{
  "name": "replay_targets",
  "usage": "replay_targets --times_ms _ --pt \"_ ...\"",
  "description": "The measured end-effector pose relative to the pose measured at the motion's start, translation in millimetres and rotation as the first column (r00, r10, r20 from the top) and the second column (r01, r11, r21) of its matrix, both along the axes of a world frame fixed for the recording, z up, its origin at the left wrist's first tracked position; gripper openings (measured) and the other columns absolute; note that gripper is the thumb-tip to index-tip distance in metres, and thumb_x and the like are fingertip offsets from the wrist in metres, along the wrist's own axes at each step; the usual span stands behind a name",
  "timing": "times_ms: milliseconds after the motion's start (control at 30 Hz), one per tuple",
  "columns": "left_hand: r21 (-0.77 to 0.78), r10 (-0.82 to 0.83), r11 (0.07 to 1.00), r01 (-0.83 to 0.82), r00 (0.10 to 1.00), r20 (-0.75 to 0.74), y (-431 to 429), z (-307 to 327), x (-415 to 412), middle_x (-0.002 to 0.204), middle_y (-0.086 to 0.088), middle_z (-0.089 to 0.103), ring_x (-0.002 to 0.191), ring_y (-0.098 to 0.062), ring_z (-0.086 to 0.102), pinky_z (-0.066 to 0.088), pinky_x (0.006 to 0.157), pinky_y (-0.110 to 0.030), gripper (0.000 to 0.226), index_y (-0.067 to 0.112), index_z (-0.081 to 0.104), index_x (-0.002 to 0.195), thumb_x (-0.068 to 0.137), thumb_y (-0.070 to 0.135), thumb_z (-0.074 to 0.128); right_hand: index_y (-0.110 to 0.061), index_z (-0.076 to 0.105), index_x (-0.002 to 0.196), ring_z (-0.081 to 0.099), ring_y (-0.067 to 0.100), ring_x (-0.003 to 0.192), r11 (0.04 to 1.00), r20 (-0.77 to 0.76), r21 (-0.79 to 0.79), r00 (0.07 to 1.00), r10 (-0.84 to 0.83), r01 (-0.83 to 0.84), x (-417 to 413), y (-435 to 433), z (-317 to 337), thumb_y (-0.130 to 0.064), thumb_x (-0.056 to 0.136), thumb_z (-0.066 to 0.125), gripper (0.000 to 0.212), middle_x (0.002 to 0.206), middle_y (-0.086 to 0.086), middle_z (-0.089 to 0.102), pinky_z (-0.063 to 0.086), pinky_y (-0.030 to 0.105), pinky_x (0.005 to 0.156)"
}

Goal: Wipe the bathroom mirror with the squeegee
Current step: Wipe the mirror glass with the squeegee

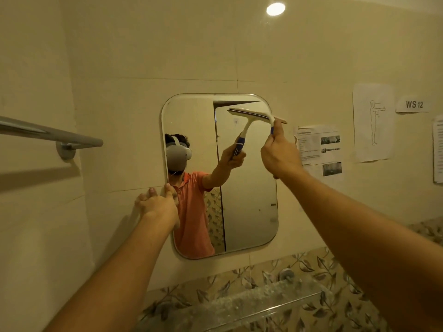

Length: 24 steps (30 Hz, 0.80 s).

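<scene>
A rounded rectangular mirror [251,207] hangs on the beige tiled wall. My right hand [278,152] grips the blue handle of a white squeegee [275,121], raised at the mirror's upper right corner. The blade lies against the glass near the right edge, and one end sticks out past the rim. Its reflection shows in the glass just to the left. My left hand [155,207] holds the mirror's left edge low down, fingers curled on the rim. The mirror also reflects a person in an orange shirt wearing a headset.
A metal towel bar [52,136] juts from the wall at the left. Several printed sheets [374,123] are taped to the wall right of the mirror. A glass shelf [251,305] sits below the mirror, in front of a leaf-patterned tile band.
</scene>
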State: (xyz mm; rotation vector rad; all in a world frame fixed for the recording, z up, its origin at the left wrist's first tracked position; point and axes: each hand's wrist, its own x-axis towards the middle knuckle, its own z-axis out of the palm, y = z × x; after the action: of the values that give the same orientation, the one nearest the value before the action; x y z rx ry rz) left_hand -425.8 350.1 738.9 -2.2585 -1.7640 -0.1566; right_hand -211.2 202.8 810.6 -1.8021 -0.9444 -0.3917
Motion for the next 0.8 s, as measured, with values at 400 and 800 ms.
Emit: replay_targets --times_ms 400,800 --pt "-0.02 0.001 1.0 -0.001 1.0 -0.023 1.4 -0.1 -3.6 0.163 -0.025 -0.001 0.149 -0.045 0.011 0.022 0.12 -0.053 0.111 0.019 -0.019 0.157 0.09 0.04 0.067 -0.043 -0.009 0.159 0.052 0.019 0.059 0.999 -0.086 -0.03 0.996 0.021 -0.024 -26.1 15.6 -94.3 -0.041 0.11 0.023 0.059 0.072 0.006 0.056 0.053 0.039 0.056" --pt "-0.026 0.018 1.0 -0.018 1.0 -0.006 1.8 1.2 -2.8 0.164 -0.023 -0.001 0.149 -0.045 0.014 0.026 0.118 -0.053 0.111 0.022 -0.019 0.157 0.089 0.043 0.065 -0.046 0.001 0.16 0.054 0.016 0.063 0.994 -0.16 0.004 0.981 0.111 -0.112 -29.7 -7.2 -115.4 -0.043 0.11 0.022 0.054 0.075 0.004 0.058 0.049 0.035 0.056"
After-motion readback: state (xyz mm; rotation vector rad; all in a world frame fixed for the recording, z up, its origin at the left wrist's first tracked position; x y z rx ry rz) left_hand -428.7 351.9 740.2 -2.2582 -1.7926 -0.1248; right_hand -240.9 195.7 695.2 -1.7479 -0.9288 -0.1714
